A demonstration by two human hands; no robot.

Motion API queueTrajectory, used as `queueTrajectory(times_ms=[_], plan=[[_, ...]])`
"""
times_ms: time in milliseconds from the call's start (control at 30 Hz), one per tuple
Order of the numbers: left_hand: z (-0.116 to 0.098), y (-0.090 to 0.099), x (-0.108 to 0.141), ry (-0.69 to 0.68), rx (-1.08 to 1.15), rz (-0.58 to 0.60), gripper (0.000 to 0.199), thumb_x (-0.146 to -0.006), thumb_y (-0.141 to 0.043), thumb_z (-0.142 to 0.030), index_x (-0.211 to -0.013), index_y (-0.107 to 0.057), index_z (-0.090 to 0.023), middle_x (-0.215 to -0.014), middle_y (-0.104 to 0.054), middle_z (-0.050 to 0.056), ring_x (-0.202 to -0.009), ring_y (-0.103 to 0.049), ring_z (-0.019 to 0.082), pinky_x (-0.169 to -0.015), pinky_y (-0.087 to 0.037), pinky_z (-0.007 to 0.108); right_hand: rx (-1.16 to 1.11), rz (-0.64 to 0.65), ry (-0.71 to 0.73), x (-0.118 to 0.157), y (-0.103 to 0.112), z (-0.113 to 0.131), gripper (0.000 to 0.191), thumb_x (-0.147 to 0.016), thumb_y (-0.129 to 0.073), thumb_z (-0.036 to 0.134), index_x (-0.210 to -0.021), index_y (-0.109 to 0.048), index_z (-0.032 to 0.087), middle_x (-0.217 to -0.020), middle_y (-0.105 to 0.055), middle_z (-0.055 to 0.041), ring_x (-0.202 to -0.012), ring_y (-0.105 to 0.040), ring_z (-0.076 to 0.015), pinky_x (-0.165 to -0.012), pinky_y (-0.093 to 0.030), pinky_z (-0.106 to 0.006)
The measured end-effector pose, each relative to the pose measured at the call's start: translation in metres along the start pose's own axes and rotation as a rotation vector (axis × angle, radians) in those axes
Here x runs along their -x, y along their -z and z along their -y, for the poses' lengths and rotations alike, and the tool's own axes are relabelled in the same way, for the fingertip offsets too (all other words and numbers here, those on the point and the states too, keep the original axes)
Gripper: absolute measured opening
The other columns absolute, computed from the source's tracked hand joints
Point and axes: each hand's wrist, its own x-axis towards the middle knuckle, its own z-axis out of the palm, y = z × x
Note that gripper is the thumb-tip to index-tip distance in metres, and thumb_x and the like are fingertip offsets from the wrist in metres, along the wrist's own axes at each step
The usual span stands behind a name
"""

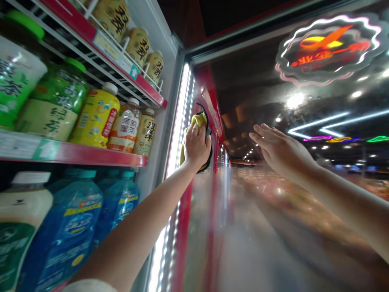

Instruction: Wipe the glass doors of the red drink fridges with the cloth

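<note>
My left hand (196,146) presses a yellow cloth with a dark edging (199,119) near the hinge side of a glass door (258,235), beside a bright strip of lights. The fingers curl over the cloth, and part of it hangs out below the hand. Farther right, my right hand (275,150) is raised in front of the glass with fingers stretched out and nothing in them. Whether its fingertips touch the pane I cannot tell.
At the left, a refrigerated cabinet has shelves with red front rails (91,157). Drink bottles stand there, among them a yellow bottle (95,117) and a large blue bottle (68,227). A lit sign (331,48) shows at upper right, and the LED strip (182,93) runs down the cabinet's edge.
</note>
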Motion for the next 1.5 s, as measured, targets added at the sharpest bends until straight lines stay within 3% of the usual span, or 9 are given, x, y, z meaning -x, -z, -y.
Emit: queueTrajectory(times_ms=[133, 367, 600, 700, 833, 1133, 1367, 1433, 1500], plan=[[-0.014, 0.006, 0.021, -0.155, -0.027, 0.069, 0.049, -0.102, -0.034, -0.034, -0.145, -0.048, -0.016, -0.156, -0.049, 0.013, -0.151, -0.035, 0.026, -0.126, -0.029, 0.047, 0.049, -0.025, -0.020, -0.016, 0.006, 0.018, 0.038, -0.095, -0.046, 0.017, -0.121, -0.074, 0.018, -0.133, -0.070, -0.0114, -0.128, -0.062, -0.0290, -0.104, -0.054, -0.046], [0.022, 0.006, -0.034, 0.013, -0.112, 0.113, 0.052, -0.101, -0.037, -0.034, -0.141, -0.049, -0.003, -0.152, -0.048, 0.026, -0.148, -0.038, 0.033, -0.125, -0.029, 0.050, -0.021, -0.044, 0.097, -0.035, 0.020, 0.057, 0.032, -0.093, -0.049, 0.017, -0.106, -0.079, 0.019, -0.111, -0.078, -0.0090, -0.110, -0.069, -0.0255, -0.094, -0.053, -0.038], [0.026, 0.019, 0.032, -0.086, -0.187, 0.109, 0.048, -0.101, -0.034, -0.034, -0.138, -0.050, -0.008, -0.149, -0.050, 0.024, -0.144, -0.042, 0.035, -0.119, -0.037, 0.054, 0.008, 0.137, -0.075, -0.017, 0.037, 0.059, 0.037, -0.091, -0.047, 0.024, -0.113, -0.077, 0.024, -0.090, -0.080, -0.0042, -0.076, -0.072, -0.0224, -0.062, -0.045, -0.030], [0.037, 0.029, 0.011, -0.188, -0.269, 0.198, 0.047, -0.099, -0.036, -0.028, -0.137, -0.052, -0.005, -0.147, -0.053, 0.024, -0.145, -0.042, 0.033, -0.123, -0.032, 0.052, 0.021, 0.138, -0.127, -0.025, 0.040, 0.060, 0.039, -0.091, -0.046, 0.027, -0.116, -0.075, 0.026, -0.091, -0.080, -0.0029, -0.070, -0.070, -0.0212, -0.057, -0.039, -0.028], [0.059, 0.037, -0.020, -0.125, -0.314, 0.220, 0.050, -0.097, -0.037, -0.027, -0.138, -0.052, -0.001, -0.148, -0.053, 0.024, -0.148, -0.038, 0.033, -0.127, -0.024, 0.051, 0.006, 0.093, -0.132, -0.030, 0.043, 0.066, 0.039, -0.092, -0.044, 0.029, -0.117, -0.074, 0.026, -0.094, -0.080, -0.0031, -0.070, -0.070, -0.0207, -0.056, -0.036, -0.027], [0.052, 0.047, 0.088, -0.052, -0.236, 0.168, 0.049, -0.098, -0.037, -0.034, -0.137, -0.054, -0.009, -0.148, -0.054, 0.021, -0.149, -0.036, 0.033, -0.123, -0.030, 0.057, -0.007, 0.143, -0.114, -0.001, 0.037, 0.060, 0.033, -0.089, -0.049, 0.026, -0.107, -0.077, 0.028, -0.087, -0.080, -0.0019, -0.063, -0.067, -0.0195, -0.051, -0.031, -0.028], [0.061, 0.032, 0.002, 0.004, -0.187, 0.147, 0.050, -0.097, -0.037, -0.031, -0.139, -0.055, -0.009, -0.148, -0.055, 0.018, -0.151, -0.033, 0.031, -0.126, -0.022, 0.054, -0.039, 0.111, -0.133, -0.006, 0.035, 0.058, 0.036, -0.089, -0.047, 0.027, -0.108, -0.077, 0.029, -0.084, -0.079, -0.0011, -0.064, -0.067, -0.0204, -0.055, -0.036, -0.028], [0.054, 0.031, 0.004, 0.041, -0.204, 0.130, 0.051, -0.098, -0.037, -0.032, -0.139, -0.054, -0.009, -0.147, -0.056, 0.018, -0.150, -0.034, 0.032, -0.127, -0.022, 0.053, -0.025, 0.127, -0.136, 0.001, 0.035, 0.058, 0.037, -0.089, -0.047, 0.027, -0.109, -0.077, 0.029, -0.086, -0.080, -0.0013, -0.064, -0.067, -0.0201, -0.054, -0.034, -0.028], [0.043, 0.034, 0.032, 0.047, -0.218, 0.132, 0.052, -0.099, -0.037, -0.034, -0.142, -0.052, -0.009, -0.147, -0.055, 0.019, -0.150, -0.035, 0.032, -0.126, -0.024, 0.052, -0.007, 0.133, -0.122, 0.013, 0.035, 0.056, 0.037, -0.088, -0.047, 0.027, -0.107, -0.078, 0.029, -0.086, -0.080, -0.0007, -0.061, -0.066, -0.0191, -0.052, -0.030, -0.027]])
